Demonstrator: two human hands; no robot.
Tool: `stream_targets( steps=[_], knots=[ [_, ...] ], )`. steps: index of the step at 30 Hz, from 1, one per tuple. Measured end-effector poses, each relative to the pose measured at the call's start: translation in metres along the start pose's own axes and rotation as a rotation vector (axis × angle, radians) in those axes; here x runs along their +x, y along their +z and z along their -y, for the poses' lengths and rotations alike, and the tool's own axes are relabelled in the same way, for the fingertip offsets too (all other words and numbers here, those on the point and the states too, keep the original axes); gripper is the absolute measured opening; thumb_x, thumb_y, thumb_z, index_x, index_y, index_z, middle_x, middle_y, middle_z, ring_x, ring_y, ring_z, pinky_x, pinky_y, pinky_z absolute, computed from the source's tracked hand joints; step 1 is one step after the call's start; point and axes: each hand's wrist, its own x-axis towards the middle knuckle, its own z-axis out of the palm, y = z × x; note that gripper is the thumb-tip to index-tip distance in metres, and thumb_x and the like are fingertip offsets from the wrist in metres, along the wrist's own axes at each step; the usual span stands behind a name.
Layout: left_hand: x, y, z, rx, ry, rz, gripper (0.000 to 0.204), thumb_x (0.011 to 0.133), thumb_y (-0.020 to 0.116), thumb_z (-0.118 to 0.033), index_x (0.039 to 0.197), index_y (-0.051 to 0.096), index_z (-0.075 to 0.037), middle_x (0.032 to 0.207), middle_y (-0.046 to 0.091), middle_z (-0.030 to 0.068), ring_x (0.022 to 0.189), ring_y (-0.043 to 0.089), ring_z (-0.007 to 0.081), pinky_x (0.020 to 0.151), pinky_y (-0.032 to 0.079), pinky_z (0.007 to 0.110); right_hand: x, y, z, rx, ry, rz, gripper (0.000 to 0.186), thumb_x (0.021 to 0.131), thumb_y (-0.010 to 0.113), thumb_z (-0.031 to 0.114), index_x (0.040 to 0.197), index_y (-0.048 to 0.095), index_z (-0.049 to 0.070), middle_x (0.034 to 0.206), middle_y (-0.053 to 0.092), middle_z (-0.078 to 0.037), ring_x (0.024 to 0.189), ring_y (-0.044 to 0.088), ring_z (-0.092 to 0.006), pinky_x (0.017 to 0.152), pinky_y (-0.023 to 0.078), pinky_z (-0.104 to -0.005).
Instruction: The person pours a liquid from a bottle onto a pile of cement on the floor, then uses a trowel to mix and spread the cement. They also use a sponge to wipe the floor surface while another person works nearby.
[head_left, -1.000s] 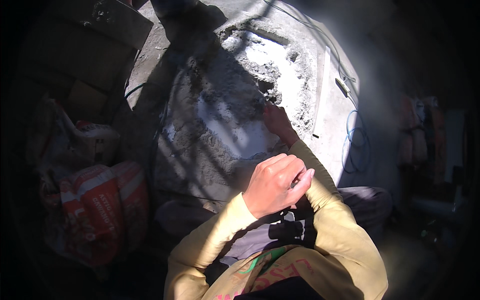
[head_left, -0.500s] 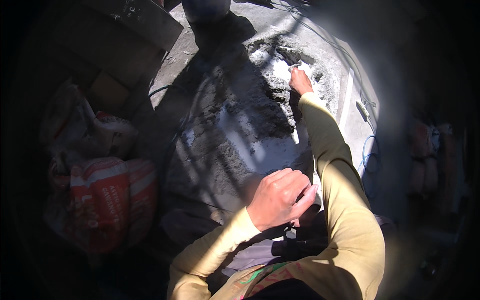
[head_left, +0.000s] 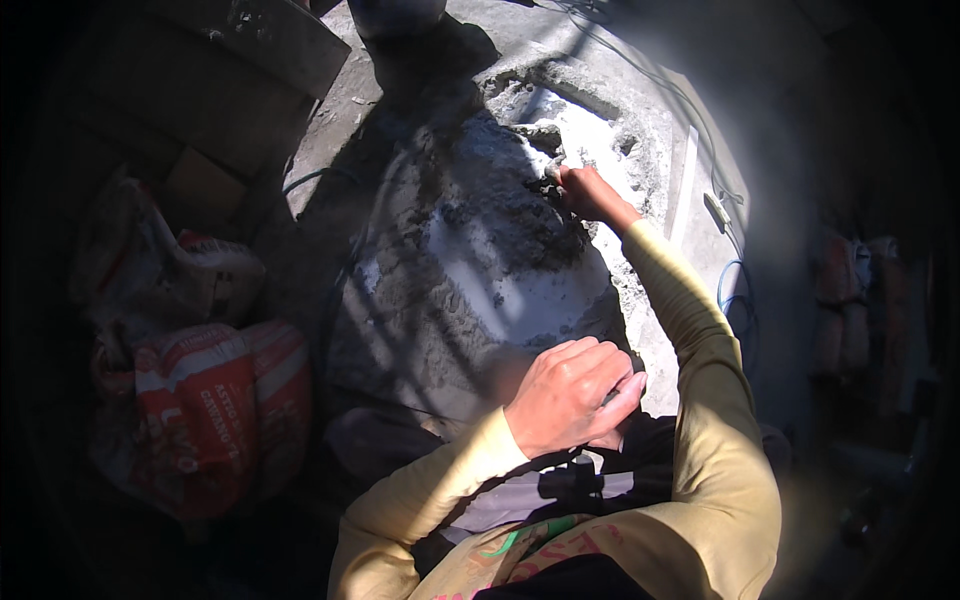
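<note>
In front of me lies a heap of grey cement-like mix with white, powdery-looking patches. A broad white patch fills its nearer hollow. My right hand reaches to the heap's far right part. Its fingers are closed around something small and grey, whose kind I cannot make out. Close to my lap, my left hand is curled with its back facing up. A dark sliver shows between thumb and fingers, but what it holds, if anything, is hidden.
Red-and-white sacks stand in shade at the left. A dark bucket-like container is at the top. A pale strip, a white elongated piece and a blue cord lie on the right. Boards are at upper left.
My right hand has drawn nearer and slightly left over the heap, its elbow bending outward. More of the bright white patch beyond it shows. My left hand stays nearly in place.
</note>
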Motion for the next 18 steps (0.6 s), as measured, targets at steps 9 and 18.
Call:
stream_targets(
  steps=[9, 18],
  knots=[
    [-0.001, 0.000, -0.004, 0.010, 0.008, 0.026, 0.020, 0.088, 0.072, -0.015, 0.076, 0.059, -0.006, 0.071, 0.055, 0.0066, 0.065, 0.058, 0.0262, 0.062, 0.049, 0.038, -0.119, 0.036, 0.127, -0.150, 0.304, 0.124, 0.063, 0.093, 0.052, 0.002, 0.154, 0.035, -0.001, 0.123, 0.065, -0.030, 0.089, 0.072, -0.0450, 0.073, 0.059, -0.0531],
    [0.001, 0.001, -0.007, -0.038, 0.017, -0.002, 0.020, 0.084, 0.076, -0.008, 0.073, 0.060, -0.006, 0.068, 0.058, 0.0068, 0.059, 0.056, 0.0261, 0.056, 0.046, 0.038, -0.102, 0.036, 0.120, -0.129, 0.436, 0.037, 0.043, 0.106, 0.042, 0.018, 0.146, 0.046, 0.006, 0.109, 0.072, -0.027, 0.092, 0.073, -0.0446, 0.078, 0.059, -0.0534]
  ],
)
